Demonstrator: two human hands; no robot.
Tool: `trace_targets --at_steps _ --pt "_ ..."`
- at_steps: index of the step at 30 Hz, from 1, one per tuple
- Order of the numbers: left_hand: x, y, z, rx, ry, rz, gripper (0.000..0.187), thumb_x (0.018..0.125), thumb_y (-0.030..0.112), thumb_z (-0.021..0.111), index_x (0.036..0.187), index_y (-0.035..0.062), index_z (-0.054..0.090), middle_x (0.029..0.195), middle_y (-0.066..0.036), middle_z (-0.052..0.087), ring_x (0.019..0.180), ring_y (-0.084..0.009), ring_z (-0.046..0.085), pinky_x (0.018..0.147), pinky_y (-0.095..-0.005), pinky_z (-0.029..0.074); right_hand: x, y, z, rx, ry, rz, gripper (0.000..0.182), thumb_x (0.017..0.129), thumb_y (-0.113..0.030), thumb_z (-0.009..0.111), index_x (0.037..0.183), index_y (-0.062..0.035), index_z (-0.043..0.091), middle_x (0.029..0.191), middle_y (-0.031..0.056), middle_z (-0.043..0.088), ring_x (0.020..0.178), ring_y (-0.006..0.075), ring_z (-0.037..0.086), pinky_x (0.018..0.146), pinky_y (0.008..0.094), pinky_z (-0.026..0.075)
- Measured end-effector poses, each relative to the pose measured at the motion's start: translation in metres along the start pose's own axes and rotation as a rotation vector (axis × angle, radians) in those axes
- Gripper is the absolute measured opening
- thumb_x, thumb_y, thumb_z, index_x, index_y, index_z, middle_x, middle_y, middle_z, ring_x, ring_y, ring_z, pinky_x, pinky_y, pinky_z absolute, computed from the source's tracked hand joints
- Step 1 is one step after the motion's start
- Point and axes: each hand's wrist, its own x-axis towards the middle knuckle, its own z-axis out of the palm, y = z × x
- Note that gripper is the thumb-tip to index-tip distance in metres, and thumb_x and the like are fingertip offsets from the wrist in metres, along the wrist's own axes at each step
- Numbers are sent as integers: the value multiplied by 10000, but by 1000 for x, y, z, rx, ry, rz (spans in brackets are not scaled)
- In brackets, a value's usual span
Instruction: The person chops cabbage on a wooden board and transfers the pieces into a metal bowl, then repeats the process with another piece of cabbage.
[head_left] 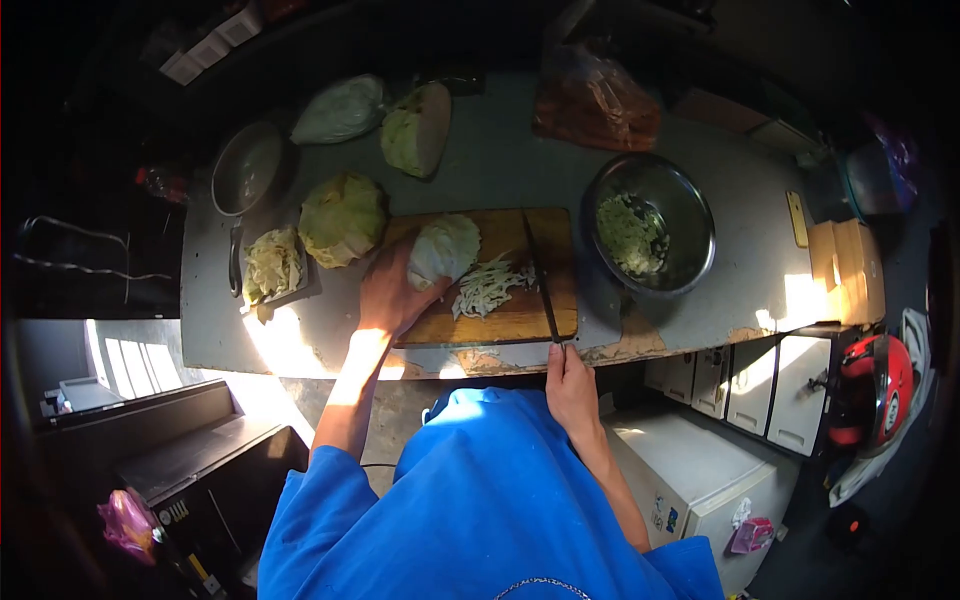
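Observation:
My left hand (396, 287) is closed around the side of a cut cabbage piece (443, 248) on the wooden cutting board (420, 325). In my right hand (571, 387) is the handle of a long dark knife (538, 265). Its blade lies across the right part of the board, pointing away from me. Between the cabbage piece and the blade sits a small heap of shredded cabbage (487, 288). To the right of the board, a metal bowl (702, 235) holds more shredded cabbage (630, 235).
A whole cabbage (341, 218) and a tray of cabbage leaves (272, 265) are left of the board. Behind are a halved cabbage (415, 132), a plastic-wrapped bundle (340, 108), a round pan (247, 170) and a bag of orange-brown contents (598, 105). A phone (797, 219) lies right.

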Motion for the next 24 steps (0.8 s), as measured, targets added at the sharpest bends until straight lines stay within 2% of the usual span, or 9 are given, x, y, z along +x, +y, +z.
trace_targets --at_steps 3,6,7,11,15,17,20,22,24 --pt "-4 1 4 13 120 57 829 701 415 847 1384 68 531 1199 -232 647 1066 -412 654 897 -497 546 2 -9 -3 25 -43 17 341 1066 -295 488 930 9 559 740 284 639 786 524 621 633 570 456" --pt "-14 3 9 -8 218 -41 813 700 437 846 1350 55 544 1167 -218 654 1045 -425 654 889 -499 547 5 -10 -1 -18 -70 25 327 1066 -290 486 950 6 565 743 282 635 797 519 619 634 563 453" --pt "-18 4 14 -1 222 -127 829 682 466 854 1333 53 552 1145 -197 653 1068 -407 628 909 -505 521 5 -14 -3 -21 -74 17 320 1069 -289 480 966 -1 574 738 275 636 796 518 620 636 557 457" --pt "-32 -5 34 90 447 -87 904 630 502 881 1339 61 534 1134 -174 642 1149 -350 541 972 -504 442 9 -19 -2 -21 -71 -33 328 1071 -292 476 953 0 568 727 266 634 782 515 620 630 551 454" --pt "-33 0 23 49 419 -79 961 602 474 908 1373 79 490 1160 -189 642 1144 -375 567 962 -509 469 13 -17 2 -56 -85 -59 382 1085 -319 461 921 14 550 697 249 594 685 473 563 612 499 446" --pt "-29 -2 15 -62 167 -242 1006 584 430 929 1407 103 452 1189 -212 640 1123 -406 602 938 -513 505 13 -19 4 -50 -95 -65 419 1096 -339 450 908 25 540 678 238 560 620 437 506 604 456 440" --pt "-28 -10 16 -98 199 -208 946 569 384 948 1358 101 511 1196 -217 648 1103 -409 636 925 -504 535 15 -18 5 -53 -110 -51 419 1095 -339 451 908 25 542 680 238 562 614 422 512 605 451 440" --pt "-33 -15 20 -94 258 -152 930 583 375 942 1361 103 511 1178 -211 655 1078 -412 642 908 -503 540 16 -17 6 -73 -94 -90 366 1077 -312 471 911 4 553 694 253 615 715 501 616 608 520 449" --pt "-39 -15 19 -89 309 -87 914 597 367 936 1363 104 512 1161 -204 662 1052 -414 648 890 -503 546 16 -19 6 -71 -96 -101 368 1078 -314 469 913 4 555 694 255 614 717 503 613 605 520 446"
